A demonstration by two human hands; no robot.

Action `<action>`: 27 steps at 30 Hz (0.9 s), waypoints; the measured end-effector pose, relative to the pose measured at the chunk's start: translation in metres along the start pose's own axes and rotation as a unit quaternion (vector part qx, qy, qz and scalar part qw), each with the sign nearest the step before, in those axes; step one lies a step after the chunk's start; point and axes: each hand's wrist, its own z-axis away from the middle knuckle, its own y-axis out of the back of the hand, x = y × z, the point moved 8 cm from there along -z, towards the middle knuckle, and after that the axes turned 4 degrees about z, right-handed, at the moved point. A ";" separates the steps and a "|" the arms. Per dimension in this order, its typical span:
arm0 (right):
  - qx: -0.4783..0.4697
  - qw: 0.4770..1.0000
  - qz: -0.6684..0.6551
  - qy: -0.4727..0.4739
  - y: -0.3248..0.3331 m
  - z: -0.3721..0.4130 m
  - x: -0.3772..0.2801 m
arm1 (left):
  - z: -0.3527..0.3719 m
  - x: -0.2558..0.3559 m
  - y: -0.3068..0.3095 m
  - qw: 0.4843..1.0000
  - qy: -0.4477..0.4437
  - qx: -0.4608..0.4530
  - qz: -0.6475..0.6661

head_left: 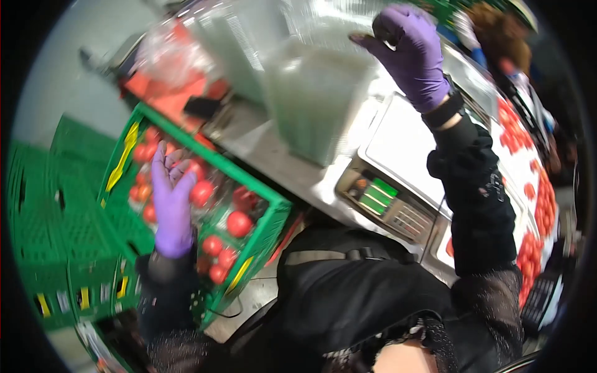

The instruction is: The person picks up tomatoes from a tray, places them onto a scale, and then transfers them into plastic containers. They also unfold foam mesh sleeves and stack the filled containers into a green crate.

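My left hand (173, 208), in a purple glove, reaches over a green crate (249, 180) with its fingers apart and nothing visible in them. Below it lie red tomatoes (239, 224), some under clear plastic. My right hand (413, 56), gloved the same way, is raised above the worktop near stacked clear plastic containers (317, 93). Its fingers curl loosely and its thumb sticks out to the left; I see nothing held. Beneath my right forearm stands a weighing scale (398, 211) with a lit green display and a white top.
More green crates (62, 217) stand at the left. A crumpled clear plastic bag (171, 59) lies on a red surface beside a dark object (202, 107). Many loose tomatoes (532, 258) lie along the right side. Another person (497, 37) is blurred at the upper right.
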 end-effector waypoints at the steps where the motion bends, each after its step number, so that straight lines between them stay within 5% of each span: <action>1: 0.059 0.997 0.056 -0.001 0.033 -0.004 -0.001 | 0.015 0.031 -0.044 0.994 0.014 -0.095 0.049; 5: 0.059 0.985 0.162 -0.011 0.093 0.073 0.044 | 0.104 0.123 -0.185 0.915 0.002 -0.400 0.056; 6: -0.016 0.986 0.155 -0.055 0.098 0.102 0.049 | 0.122 0.134 -0.207 0.895 -0.033 -0.445 0.032; 13: -0.233 0.941 0.111 -0.218 0.130 0.304 0.045 | 0.150 0.133 -0.289 0.858 -0.031 -0.509 0.063; 19: -0.336 0.916 0.093 -0.201 0.125 0.365 0.027 | 0.175 0.138 -0.373 0.826 -0.008 -0.560 0.069; 23: -0.252 0.936 0.001 -0.245 0.160 0.346 0.068 | 0.177 0.131 -0.398 0.803 0.010 -0.592 0.063; 27: -0.154 0.919 0.120 -0.343 0.175 0.360 0.184 | 0.196 0.121 -0.409 0.799 0.038 -0.597 0.063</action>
